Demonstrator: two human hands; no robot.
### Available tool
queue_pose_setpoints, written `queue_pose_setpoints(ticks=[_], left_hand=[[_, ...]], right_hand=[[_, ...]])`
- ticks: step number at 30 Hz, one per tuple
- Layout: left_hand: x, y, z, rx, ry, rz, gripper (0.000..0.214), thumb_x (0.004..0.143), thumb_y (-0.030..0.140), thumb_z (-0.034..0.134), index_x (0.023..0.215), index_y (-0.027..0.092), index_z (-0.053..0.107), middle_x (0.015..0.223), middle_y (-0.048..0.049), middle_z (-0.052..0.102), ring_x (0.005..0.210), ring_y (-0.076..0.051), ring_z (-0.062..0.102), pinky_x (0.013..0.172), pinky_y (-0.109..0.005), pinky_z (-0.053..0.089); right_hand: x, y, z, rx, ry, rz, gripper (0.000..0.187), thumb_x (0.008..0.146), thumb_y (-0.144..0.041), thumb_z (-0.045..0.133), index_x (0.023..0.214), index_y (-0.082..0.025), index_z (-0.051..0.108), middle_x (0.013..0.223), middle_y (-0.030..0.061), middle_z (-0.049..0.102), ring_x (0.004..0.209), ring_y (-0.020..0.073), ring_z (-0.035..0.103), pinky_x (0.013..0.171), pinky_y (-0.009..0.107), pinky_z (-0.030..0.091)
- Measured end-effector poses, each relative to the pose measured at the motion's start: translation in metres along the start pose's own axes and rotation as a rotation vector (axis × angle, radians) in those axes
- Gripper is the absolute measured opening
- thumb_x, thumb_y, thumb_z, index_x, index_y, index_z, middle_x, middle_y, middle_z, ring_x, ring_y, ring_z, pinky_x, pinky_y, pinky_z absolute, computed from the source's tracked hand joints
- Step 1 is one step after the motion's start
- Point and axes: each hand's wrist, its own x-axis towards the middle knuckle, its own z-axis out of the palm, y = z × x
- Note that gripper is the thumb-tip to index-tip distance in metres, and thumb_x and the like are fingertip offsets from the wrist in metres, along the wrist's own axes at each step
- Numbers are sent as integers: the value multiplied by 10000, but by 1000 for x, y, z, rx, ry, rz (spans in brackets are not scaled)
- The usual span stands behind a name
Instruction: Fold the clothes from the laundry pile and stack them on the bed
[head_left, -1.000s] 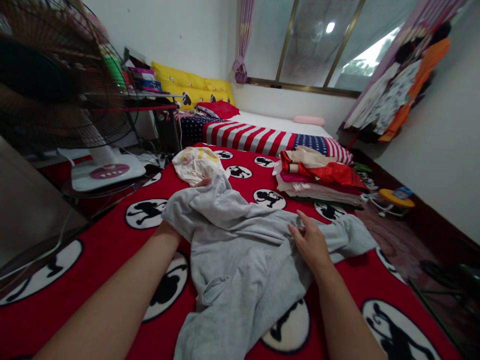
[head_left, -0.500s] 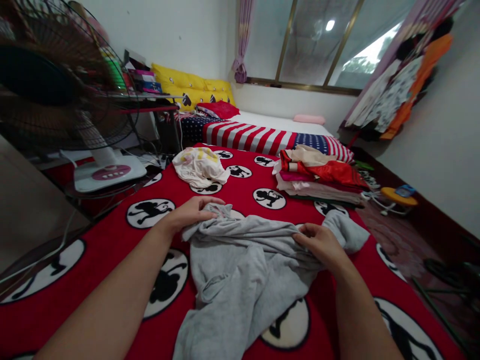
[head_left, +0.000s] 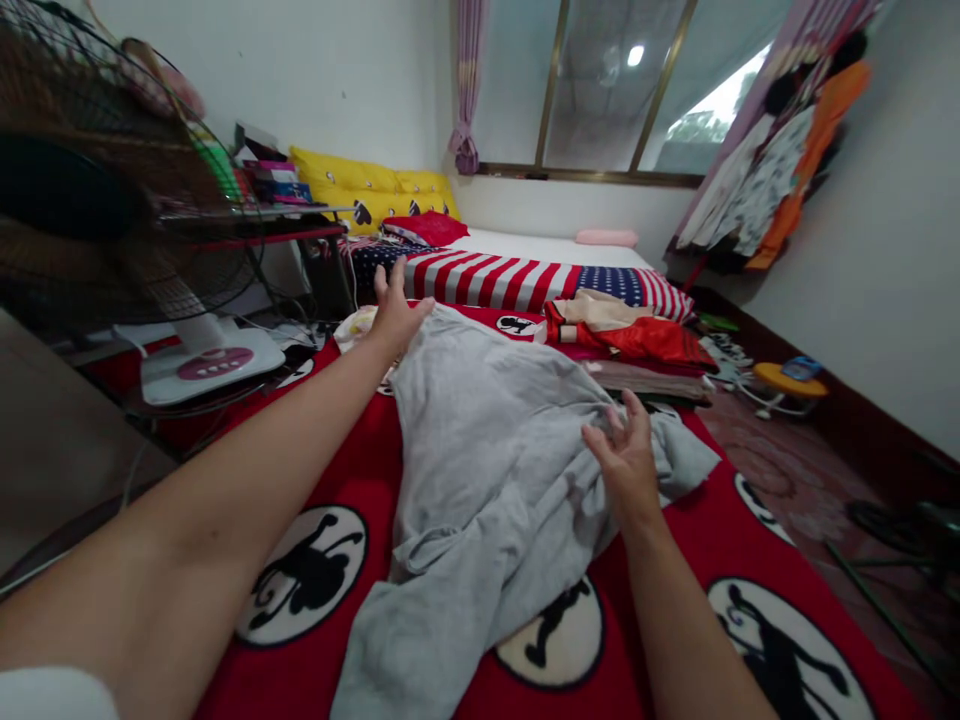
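A light grey long-sleeved top [head_left: 487,420] lies loosely spread over a red blanket [head_left: 330,460] patterned with black monkeys in white ovals. One sleeve trails toward me; the other lies off to the right. At the garment's far left corner is my left hand [head_left: 399,318], fingers apart and thumb against the cloth's edge. My right hand [head_left: 624,462] is over the bunched right side, its fingers spread and lifted. Whether its palm touches the fabric cannot be made out. Partly hidden behind my left hand is a white and yellow cloth [head_left: 352,328].
Folded clothes [head_left: 630,345] are stacked at the far right of the blanket. A standing fan [head_left: 210,350] is at left, beside a cluttered table [head_left: 300,215]. Beyond lies a bed with a striped cover [head_left: 495,280]. A yellow stool [head_left: 787,380] stands on the floor at right.
My left hand has moved away from me, and the top's bunched upper part now spreads out flatter, covering part of the white cloth. My right hand's fingers have come off their pinch.
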Motion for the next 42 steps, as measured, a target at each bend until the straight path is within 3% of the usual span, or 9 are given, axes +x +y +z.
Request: queue_pose_setpoints(ticks=[4, 8, 15, 19, 24, 27, 34, 38, 42], left_hand=[[-55, -18, 0, 65, -151, -15, 607, 709, 202, 717, 1281, 99, 541, 1500, -181, 296, 1356, -346, 365, 1120, -408, 288], [-119, -38, -20, 149, -409, -170, 594, 727, 365, 686, 1263, 152, 540, 1083, -124, 649, 935, -257, 657, 838, -371, 517], [-173, -25, -53, -387, -763, -648, 723, 696, 503, 719, 1268, 173, 424, 776, -29, 647, 597, -153, 622, 498, -238, 470], [-186, -15, -49, -492, -837, -680, 826, 687, 477, 749, 1364, 198, 366, 773, -6, 612, 629, -146, 607, 511, -239, 490], [-187, -12, -23, -574, -656, -618, 994, 670, 338, 766, 1498, 267, 220, 962, -40, 636, 705, -128, 597, 537, -199, 450], [-177, -13, -12, -587, -697, -576, 749, 585, 158, 710, 1316, 196, 552, 1070, -62, 665, 899, -191, 627, 705, -248, 489], [-78, -5, -30, -396, -423, -337, 473, 573, 85, 556, 1011, 139, 724, 960, -63, 707, 879, -232, 650, 779, -347, 514], [-31, -8, -41, -326, -299, -228, 494, 662, 157, 579, 1148, 198, 661, 1069, -78, 672, 917, -249, 645, 795, -384, 510], [-51, -39, -50, -48, -292, -63, 404, 696, 266, 629, 1092, 208, 683, 1135, -116, 659, 1015, -293, 625, 815, -380, 513]], right_hand=[[-2, 3, -3, -111, -10, -15, 625, 752, -383, 675, 1316, -221, 458, 1427, 143, 444, 1268, 265, 497, 934, 406, 487], [-9, -10, 3, -218, -182, 12, 315, 801, -401, 635, 1020, -176, 657, 1029, 98, 686, 894, 207, 656, 770, 335, 520], [-54, -48, 41, -195, -989, 85, 508, 723, -454, 743, 1160, -215, 643, 986, 29, 698, 656, 111, 564, 575, 221, 431], [-83, -68, 56, -452, -1311, -175, 785, 557, -489, 837, 1275, -292, 588, 1082, 28, 667, 797, 169, 598, 670, 245, 411], [-102, -85, 69, -752, -1324, -328, 312, 758, -231, 643, 1063, -269, 695, 926, 25, 704, 826, 179, 630, 656, 246, 336], [-103, -90, 71, -750, -1304, -279, 286, 735, -163, 582, 984, -237, 702, 834, 18, 709, 767, 162, 624, 611, 240, 304], [-90, -94, 116, -315, -963, -97, 171, 746, -157, 536, 891, -207, 612, 702, -33, 598, 642, 114, 530, 587, 216, 338], [-90, -93, 164, 225, -866, 31, 492, 743, -209, 632, 1208, -257, 481, 1253, 46, 557, 987, 163, 607, 722, 239, 481], [-90, -88, 147, 197, -872, -58, 563, 758, -219, 670, 1282, -306, 485, 1492, 49, 357, 1214, 205, 528, 895, 326, 492]])
